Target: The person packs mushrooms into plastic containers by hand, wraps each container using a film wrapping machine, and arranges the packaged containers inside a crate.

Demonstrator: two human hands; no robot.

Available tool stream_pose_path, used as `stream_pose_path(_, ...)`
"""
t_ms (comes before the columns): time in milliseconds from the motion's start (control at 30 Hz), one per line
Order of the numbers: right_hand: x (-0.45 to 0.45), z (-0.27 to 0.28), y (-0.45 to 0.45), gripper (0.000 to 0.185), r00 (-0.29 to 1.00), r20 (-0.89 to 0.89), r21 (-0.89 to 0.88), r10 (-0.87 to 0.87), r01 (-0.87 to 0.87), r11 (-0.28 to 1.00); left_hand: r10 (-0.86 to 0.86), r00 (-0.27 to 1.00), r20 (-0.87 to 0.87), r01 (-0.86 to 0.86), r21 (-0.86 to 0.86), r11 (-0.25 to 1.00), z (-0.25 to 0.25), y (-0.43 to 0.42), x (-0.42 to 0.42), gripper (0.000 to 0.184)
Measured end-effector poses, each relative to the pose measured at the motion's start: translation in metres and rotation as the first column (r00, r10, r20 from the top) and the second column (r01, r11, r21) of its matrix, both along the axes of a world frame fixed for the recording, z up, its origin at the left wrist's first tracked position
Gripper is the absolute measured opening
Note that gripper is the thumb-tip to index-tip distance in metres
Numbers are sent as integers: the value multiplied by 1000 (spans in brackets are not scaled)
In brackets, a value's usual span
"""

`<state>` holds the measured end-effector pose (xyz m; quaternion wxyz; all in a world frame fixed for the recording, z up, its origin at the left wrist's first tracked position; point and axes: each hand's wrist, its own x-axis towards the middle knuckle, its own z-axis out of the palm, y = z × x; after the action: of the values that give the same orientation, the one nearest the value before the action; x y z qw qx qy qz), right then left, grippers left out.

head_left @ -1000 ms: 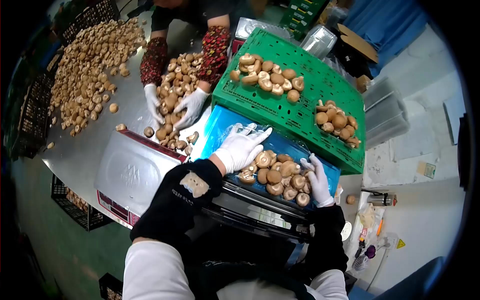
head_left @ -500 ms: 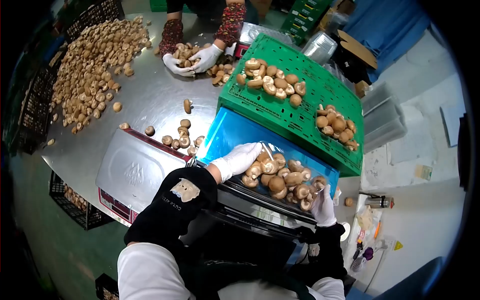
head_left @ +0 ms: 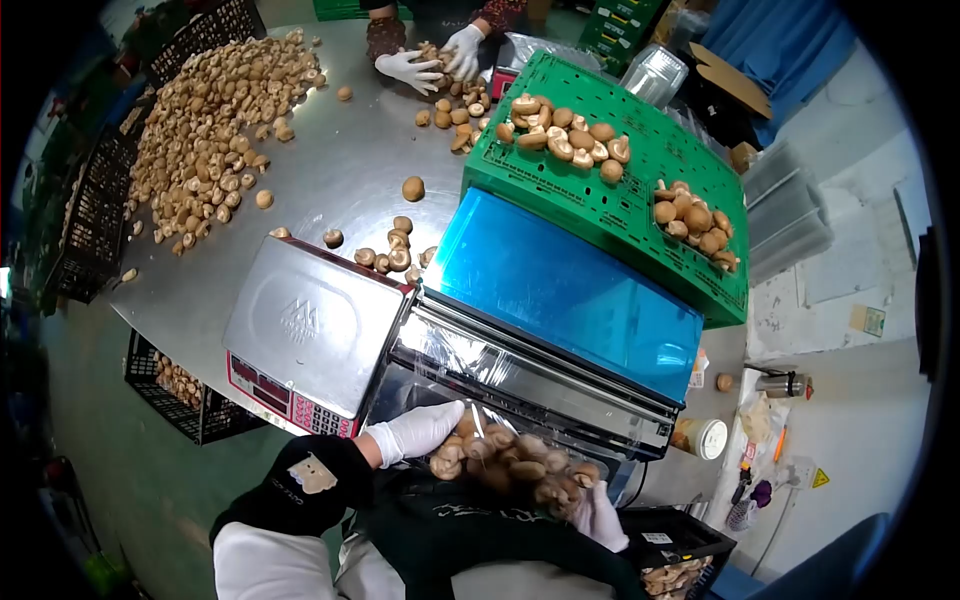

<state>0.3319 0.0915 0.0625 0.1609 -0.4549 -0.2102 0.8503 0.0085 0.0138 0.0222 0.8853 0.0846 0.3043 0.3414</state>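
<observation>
Clear-film pack of shiitake mushrooms (head_left: 512,462), one: held at both ends between left hand (head_left: 418,432) and right hand (head_left: 601,519), neither nearer, long axis slanting down rightward, on the near side of the film-wrapping machine (head_left: 480,362).

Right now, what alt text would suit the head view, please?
A person's white-gloved left hand and right hand hold a batch of brown mushrooms near the body. Beyond are a blue panel, a scale at left and a green crate bearing more mushrooms.
</observation>
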Motion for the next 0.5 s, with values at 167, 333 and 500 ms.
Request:
stream_pose_path(167, 25, -42, -21, 40, 995, 63, -28, 81, -79, 996, 35, 627, -778, -79, -19, 997, -25, -37, 10, 55)
stream_pose_path(333, 31, -50, -44, 18, 919, 392, 236, 24, -126, 963, 115, 743, -659, -180, -31, 983, -27, -67, 3, 36)
stream_pose_path(500, 16, -53, -55, 25, 878, 397, 492, -267, 42, 869, 262, 310, -914, -108, 240, 965, -22, -82, 15, 27)
